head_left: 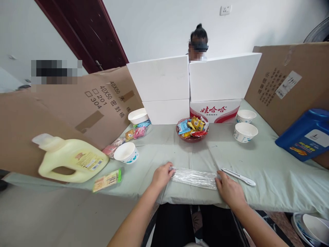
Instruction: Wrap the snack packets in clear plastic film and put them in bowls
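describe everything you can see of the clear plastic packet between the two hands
The clear plastic packet is a long, flat, crinkled wrapper, shiny and see-through, with thin pale lengths inside that are too blurred to identify. It lies flat, crosswise near the front edge of the green tablecloth. The left hand rests on its left end and the right hand on its right end. A white utensil lies just beyond its right end.

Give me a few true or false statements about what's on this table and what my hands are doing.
1. Both hands, left hand and right hand, rest on the ends of a clear plastic packet. True.
2. The snack bowl is empty. False: it holds wrapped snacks.
3. A white pen-like tool lies right of the packet. True.
4. The yellow jug stands on the right side. False: it is on the left; the blue jug is on the right.
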`<state>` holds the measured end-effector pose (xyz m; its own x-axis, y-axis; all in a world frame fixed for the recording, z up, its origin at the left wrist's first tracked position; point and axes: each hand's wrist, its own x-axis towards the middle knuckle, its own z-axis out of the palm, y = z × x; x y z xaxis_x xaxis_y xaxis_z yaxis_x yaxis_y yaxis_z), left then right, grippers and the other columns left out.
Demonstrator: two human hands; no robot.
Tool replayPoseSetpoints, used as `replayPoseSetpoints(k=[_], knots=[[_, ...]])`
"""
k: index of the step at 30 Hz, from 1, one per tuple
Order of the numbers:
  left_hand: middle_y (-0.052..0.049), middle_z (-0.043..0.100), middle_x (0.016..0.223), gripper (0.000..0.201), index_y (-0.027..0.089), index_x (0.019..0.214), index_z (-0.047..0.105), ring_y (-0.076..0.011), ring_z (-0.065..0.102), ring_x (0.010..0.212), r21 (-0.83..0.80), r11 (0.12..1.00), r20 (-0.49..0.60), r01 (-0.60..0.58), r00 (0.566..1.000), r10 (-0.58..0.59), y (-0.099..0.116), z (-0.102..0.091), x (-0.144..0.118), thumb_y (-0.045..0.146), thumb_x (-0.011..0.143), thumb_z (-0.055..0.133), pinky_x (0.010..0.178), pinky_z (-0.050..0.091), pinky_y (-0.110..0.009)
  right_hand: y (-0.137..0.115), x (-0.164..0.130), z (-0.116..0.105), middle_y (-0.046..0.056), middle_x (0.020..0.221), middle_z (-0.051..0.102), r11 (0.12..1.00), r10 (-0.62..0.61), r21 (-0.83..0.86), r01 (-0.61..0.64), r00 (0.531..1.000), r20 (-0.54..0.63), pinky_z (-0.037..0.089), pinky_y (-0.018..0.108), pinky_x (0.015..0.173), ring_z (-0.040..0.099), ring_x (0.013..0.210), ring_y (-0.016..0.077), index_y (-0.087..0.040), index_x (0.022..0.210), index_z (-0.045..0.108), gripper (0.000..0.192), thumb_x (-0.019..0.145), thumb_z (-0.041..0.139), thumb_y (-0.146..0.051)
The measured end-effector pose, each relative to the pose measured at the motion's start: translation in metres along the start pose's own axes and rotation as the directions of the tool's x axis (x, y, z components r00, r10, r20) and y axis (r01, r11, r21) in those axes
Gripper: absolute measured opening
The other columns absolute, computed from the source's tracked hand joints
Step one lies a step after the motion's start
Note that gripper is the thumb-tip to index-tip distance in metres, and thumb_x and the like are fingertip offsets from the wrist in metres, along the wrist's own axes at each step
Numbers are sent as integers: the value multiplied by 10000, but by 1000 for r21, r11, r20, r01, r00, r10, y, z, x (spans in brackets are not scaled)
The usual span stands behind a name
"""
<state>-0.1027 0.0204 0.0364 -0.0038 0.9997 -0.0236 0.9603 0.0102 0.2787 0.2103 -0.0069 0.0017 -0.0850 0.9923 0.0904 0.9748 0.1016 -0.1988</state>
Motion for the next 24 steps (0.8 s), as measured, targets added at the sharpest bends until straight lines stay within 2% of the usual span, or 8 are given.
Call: replayPoseSetpoints(k=[3,5,8,11,14,16,19,24], knots=[[-3,682,810,262,207,1125,586,-171,648,769,7,999,-36,32,999,-31,-7,-8,-3,192,863,573,715,444,-257,7,-2,-2,104,1029,684,998,-62,16,65,984,-165,481,320,646,666,785,217,-167,1178,537,313,947,386,-315],[-58,676,921,276,178,1133,586,-214,638,876,41,999,-142,19,990,-13,-4,-11,-9,145,869,514,789,463,-318,5,-3,-8,137,1052,657,989,-139,5,148,938,-318,488,381,768,638,904,259,-152,1151,558,316,938,406,-328],[-125,645,1074,260,146,1082,618,-267,591,1038,88,986,-324,-143,932,164,20,-4,-21,135,892,441,907,454,-408,-13,-2,-18,151,1137,622,955,-273,-15,296,858,-434,412,466,946,541,1127,307,-165,1137,590,307,929,454,-345],[-131,552,1318,354,149,1264,537,-285,468,1261,89,920,-288,-380,875,390,53,18,-31,221,933,432,1033,390,-456,-40,1,-15,119,1333,545,870,-472,-41,491,805,-361,290,487,1075,398,1312,296,-187,1266,542,390,925,476,-364],[-129,339,1515,570,172,1447,343,-329,265,1408,109,893,-140,-436,883,448,67,42,-38,390,937,474,1101,288,-545,-50,3,3,125,1459,430,802,-593,-61,594,781,-197,233,502,1108,310,1376,301,-151,1410,412,601,913,465,-485],[-140,268,1546,664,184,1470,312,-356,214,1424,129,911,-74,-391,913,402,57,52,-41,499,914,493,1106,251,-581,-40,1,15,141,1484,388,822,-569,-52,567,814,-119,240,513,1102,287,1389,306,-132,1453,341,714,903,424,-579],[-146,204,1564,707,192,1487,281,-350,183,1435,167,931,-45,-324,941,335,23,53,-45,554,910,469,1113,236,-569,-12,-9,24,138,1513,335,873,-488,-50,486,868,-88,229,517,1109,245,1411,294,-144,1494,242,798,887,400,-638],[-126,238,1556,698,196,1506,225,-304,193,1440,222,908,-52,-356,925,376,-22,41,-59,547,934,416,1122,247,-514,23,-31,21,135,1510,343,877,-480,-102,469,858,-180,260,515,1099,261,1406,299,-154,1509,186,837,867,473,-609]])
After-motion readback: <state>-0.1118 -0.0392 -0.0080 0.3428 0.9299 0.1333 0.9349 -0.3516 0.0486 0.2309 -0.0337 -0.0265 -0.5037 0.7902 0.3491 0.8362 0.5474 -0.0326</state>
